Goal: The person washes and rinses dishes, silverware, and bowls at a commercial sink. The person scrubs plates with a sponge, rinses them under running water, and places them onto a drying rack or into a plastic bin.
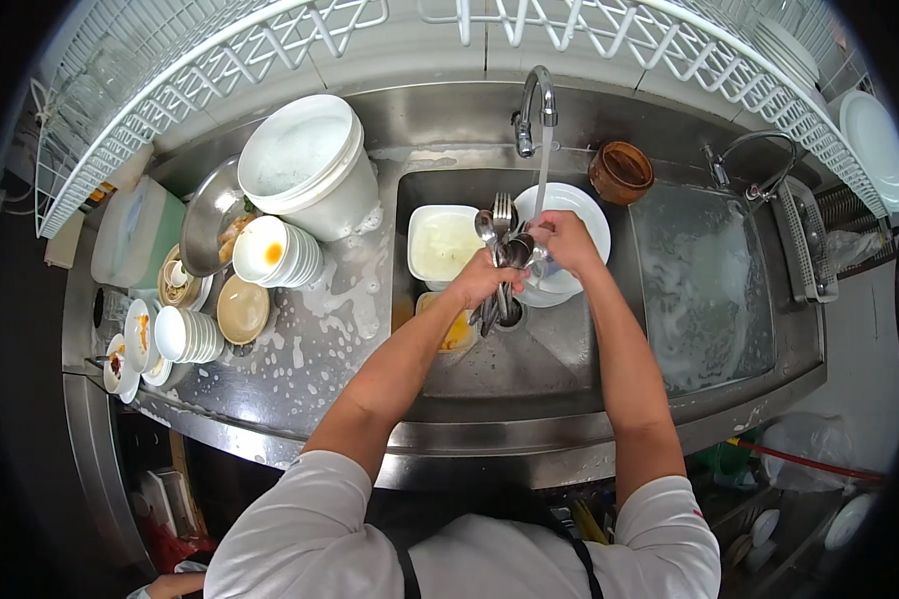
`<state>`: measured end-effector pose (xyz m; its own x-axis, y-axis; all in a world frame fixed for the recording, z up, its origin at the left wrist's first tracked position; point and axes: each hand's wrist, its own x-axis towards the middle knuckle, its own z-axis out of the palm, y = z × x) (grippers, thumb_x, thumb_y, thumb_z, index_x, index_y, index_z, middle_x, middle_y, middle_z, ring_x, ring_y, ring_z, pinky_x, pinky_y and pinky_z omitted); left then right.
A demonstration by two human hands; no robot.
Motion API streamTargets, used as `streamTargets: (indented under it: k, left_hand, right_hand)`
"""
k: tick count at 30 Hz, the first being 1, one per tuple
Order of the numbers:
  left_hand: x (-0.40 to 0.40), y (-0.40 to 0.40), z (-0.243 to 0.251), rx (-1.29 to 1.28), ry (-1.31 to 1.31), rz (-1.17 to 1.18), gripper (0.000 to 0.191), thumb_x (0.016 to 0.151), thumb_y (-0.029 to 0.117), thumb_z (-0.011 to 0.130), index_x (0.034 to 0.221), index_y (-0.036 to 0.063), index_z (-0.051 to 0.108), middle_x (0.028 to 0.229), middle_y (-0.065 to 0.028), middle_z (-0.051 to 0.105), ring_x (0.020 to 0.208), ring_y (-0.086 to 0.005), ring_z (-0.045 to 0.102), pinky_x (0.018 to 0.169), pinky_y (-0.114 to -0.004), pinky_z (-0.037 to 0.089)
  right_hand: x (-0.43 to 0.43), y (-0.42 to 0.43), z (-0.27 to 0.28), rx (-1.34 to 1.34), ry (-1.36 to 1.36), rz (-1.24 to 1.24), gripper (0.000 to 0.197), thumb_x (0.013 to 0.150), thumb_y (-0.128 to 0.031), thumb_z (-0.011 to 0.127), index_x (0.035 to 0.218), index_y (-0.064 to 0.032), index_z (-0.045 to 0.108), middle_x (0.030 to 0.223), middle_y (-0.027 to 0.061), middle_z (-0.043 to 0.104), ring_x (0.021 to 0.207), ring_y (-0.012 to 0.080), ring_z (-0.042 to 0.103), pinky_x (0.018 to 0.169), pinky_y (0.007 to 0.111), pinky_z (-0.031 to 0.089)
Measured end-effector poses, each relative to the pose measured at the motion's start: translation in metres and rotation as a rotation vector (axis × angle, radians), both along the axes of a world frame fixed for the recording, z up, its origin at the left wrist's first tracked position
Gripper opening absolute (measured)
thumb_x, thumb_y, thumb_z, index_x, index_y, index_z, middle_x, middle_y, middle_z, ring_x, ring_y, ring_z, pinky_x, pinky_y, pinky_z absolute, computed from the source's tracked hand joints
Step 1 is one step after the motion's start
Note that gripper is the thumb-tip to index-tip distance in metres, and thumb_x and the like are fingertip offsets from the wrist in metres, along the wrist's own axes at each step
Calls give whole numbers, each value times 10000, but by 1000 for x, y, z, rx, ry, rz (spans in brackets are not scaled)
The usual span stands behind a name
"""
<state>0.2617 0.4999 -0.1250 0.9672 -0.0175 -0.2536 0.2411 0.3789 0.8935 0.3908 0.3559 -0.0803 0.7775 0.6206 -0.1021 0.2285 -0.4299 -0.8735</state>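
Observation:
My left hand point(488, 277) grips a bunch of metal forks and spoons point(503, 232) over the left basin. Beside it my right hand point(567, 241) is at the running water from the tap point(543, 93), its fingers bent; what they touch at the bunch's right side is blurred by the water. Under my right hand a white plate point(595, 217) lies on top of other white dishes in the basin. To the left stand a white square tub point(443, 239) with pale liquid and, partly behind my left forearm, a container with yellow matter point(457, 333).
Left counter: white bucket point(307, 165), steel bowl point(206, 224), stacked white bowls point(277, 251), tan bowl point(243, 308), plates with food scraps point(141, 337). A brown round pot point(620, 174) sits behind the basins. Right basin point(708, 299) holds cloudy water. White wire racks point(270, 49) hang above. Another person's hand point(176, 584) shows lower left.

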Motion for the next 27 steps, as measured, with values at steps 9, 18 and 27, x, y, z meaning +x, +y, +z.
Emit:
streamTargets:
  k: [9,18,27]
  left_hand:
    - [-7,3,-5,-109,197,-259,225,886,160,742,1027,50,606,839,-54,653,697,-159,648,657,-319,560]
    - [-8,-14,7,111,85,-243,140,870,104,738,919,41,623,781,-28,631,683,-129,610,635,-296,511]
    - [-73,-20,-4,44,83,182,224,931,297,699,924,99,596,754,-1,588,652,-109,555,584,-282,486]
  right_hand:
    - [-19,10,16,433,451,-213,345,820,-194,767,1100,-38,638,932,48,644,843,137,594,752,293,480]
    - [-5,4,-6,352,400,-87,161,898,-158,696,974,-17,681,904,18,681,846,105,598,789,280,477]
    - [71,29,-32,672,477,-269,367,1025,-390,511,1127,-50,605,1001,67,657,899,184,637,816,354,514]
